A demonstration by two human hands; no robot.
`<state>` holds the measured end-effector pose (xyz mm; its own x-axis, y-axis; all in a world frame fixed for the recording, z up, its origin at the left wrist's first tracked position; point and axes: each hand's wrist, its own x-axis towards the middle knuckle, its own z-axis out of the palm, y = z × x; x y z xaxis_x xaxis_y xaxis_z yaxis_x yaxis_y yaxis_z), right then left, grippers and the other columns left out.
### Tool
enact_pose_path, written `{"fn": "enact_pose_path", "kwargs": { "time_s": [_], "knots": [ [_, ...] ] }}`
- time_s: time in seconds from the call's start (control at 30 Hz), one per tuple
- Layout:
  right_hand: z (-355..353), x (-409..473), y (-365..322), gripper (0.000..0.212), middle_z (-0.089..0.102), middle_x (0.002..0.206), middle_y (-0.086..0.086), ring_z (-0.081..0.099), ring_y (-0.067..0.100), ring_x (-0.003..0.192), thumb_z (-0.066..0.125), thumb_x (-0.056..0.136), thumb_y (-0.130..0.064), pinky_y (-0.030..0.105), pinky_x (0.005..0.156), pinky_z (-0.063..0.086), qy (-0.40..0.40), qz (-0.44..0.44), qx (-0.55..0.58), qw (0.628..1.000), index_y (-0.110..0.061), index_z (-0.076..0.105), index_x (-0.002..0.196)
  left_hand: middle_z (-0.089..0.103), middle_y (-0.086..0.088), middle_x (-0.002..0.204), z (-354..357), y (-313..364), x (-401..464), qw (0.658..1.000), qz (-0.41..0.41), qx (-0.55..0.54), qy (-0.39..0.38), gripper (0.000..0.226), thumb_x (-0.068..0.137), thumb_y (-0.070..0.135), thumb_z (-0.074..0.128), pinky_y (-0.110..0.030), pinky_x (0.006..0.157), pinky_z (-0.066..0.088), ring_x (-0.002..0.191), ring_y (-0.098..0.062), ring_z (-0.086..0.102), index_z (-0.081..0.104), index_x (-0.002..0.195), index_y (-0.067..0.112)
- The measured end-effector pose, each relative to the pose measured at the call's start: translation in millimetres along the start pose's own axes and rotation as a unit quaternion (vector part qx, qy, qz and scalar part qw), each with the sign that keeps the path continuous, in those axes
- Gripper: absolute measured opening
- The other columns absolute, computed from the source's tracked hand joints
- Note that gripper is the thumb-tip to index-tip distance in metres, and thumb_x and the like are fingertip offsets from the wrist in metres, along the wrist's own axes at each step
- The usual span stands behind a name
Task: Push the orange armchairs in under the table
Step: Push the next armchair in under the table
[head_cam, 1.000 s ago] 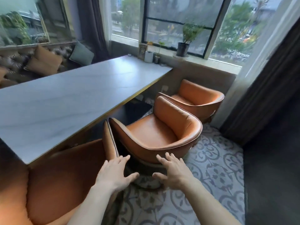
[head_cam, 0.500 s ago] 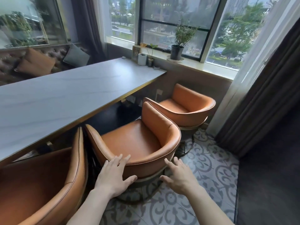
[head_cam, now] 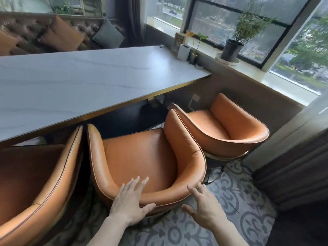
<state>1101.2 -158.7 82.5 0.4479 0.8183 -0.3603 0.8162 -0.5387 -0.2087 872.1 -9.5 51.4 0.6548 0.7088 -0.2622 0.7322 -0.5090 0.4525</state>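
Note:
Three orange leather armchairs stand along the near side of a long white marble table. The middle armchair is right in front of me, its seat front at the table edge. My left hand lies flat on the top of its curved backrest, fingers spread. My right hand hovers open at the backrest's right end, fingertips at the rim. The left armchair sits close beside it. The right armchair stands near the wall, angled away from the table.
A window sill at the back right carries a black potted plant, a white cup and a small framed sign. A tufted sofa with cushions runs behind the table. Dark curtains hang at right over patterned floor tiles.
Both hands have moved forward onto the middle armchair's backrest. The view has come closer and the chair now sits nearer the table edge.

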Motion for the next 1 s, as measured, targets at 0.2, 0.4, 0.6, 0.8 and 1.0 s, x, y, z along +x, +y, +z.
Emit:
{"fn": "enact_pose_path", "kwargs": {
  "time_s": [0.2,0.4,0.6,0.8,1.0],
  "knots": [
    [-0.2,51.5,27.4,0.086,0.008,0.167,0.008,0.001,0.026,0.153,0.06,0.087,-0.064,0.046,0.122,0.014,-0.037,-0.071,-0.032,0.996,-0.038,0.015,0.156,0.002,0.007,0.165,24.6,15.7,23.0,0.998,-0.059,-0.001,-0.012,0.099,0.076,0.079,0.052,-0.038,0.121,-0.003,0.149,-0.012,-0.003,-0.004,0.152,0.047],
    [18.9,95.6,55.0,0.095,-0.001,0.167,0.005,-0.013,0.027,0.152,0.063,0.082,-0.067,0.058,0.119,0.006,-0.083,-0.166,-0.08,0.979,-0.045,0.007,0.155,-0.002,0.01,0.164,55.3,30.3,28.4,0.991,-0.136,0.008,0.0,0.103,0.072,0.083,0.05,-0.039,0.121,-0.004,0.148,-0.011,-0.008,-0.005,0.152,0.047],
    [44.3,114.8,89.2,0.08,0.028,0.161,0.012,0.017,0.038,0.149,0.07,0.083,-0.054,0.06,0.112,0.028,-0.066,-0.255,-0.081,0.961,-0.043,0.028,0.151,0.001,0.011,0.164,96.8,53.4,32.2,0.986,-0.164,0.02,-0.013,0.097,0.076,0.082,0.047,-0.044,0.121,-0.005,0.149,-0.013,-0.009,-0.002,0.151,0.048],
    [54.3,115.5,91.5,0.071,0.023,0.162,0.014,0.013,0.039,0.149,0.063,0.092,-0.034,0.061,0.114,0.025,-0.021,-0.271,-0.059,0.96,-0.04,0.027,0.153,0.007,0.008,0.164,115.9,61.3,29.5,0.986,-0.165,0.025,0.023,0.081,0.086,0.072,0.048,-0.042,0.121,-0.005,0.149,-0.016,-0.009,0.01,0.152,0.045],
    [74.4,117.5,99.0,0.075,0.054,0.14,0.022,0.046,0.049,0.13,0.085,0.076,-0.031,0.067,0.09,0.047,0.03,-0.288,-0.067,0.955,-0.031,0.05,0.142,0.021,0.0,0.162,126.2,54.8,33.5,0.986,-0.148,0.031,0.071,0.068,0.092,0.059,0.051,-0.044,0.121,0.002,0.15,-0.026,0.005,0.022,0.151,0.043]
  ]
}}
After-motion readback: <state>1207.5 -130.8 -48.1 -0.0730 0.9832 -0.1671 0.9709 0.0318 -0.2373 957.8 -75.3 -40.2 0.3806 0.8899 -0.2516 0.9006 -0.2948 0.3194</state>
